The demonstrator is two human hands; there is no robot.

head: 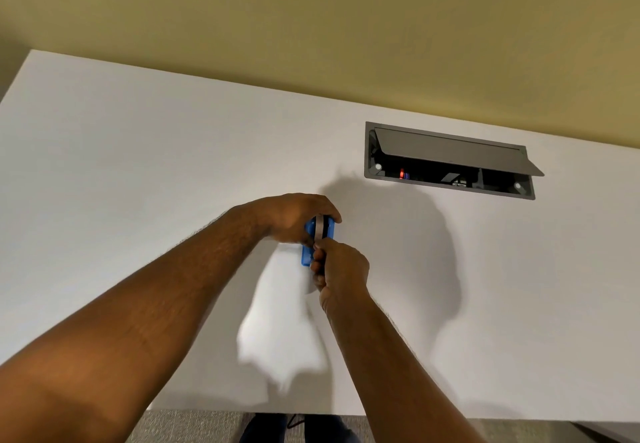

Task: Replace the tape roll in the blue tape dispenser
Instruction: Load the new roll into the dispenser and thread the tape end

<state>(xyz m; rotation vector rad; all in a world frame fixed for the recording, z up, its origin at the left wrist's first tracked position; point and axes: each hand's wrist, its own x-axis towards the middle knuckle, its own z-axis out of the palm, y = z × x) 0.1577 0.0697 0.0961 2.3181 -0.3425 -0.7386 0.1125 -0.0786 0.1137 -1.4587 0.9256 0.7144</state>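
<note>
The blue tape dispenser (307, 255) is held above the middle of the white desk (138, 165). My left hand (294, 215) wraps over its far end from the left, fingers curled around the top. A grey tape roll (319, 227) shows edge-on between the blue sides. My right hand (341, 271) is closed at the dispenser's near end, with thumb and fingers pinching at the tape just below the roll. Most of the dispenser is hidden by both hands.
An open grey cable hatch (450, 160) is set into the desk at the back right, its lid tilted up. A yellow-green wall (311, 27) runs behind the desk. The desk's near edge and grey carpet (194, 425) are at the bottom.
</note>
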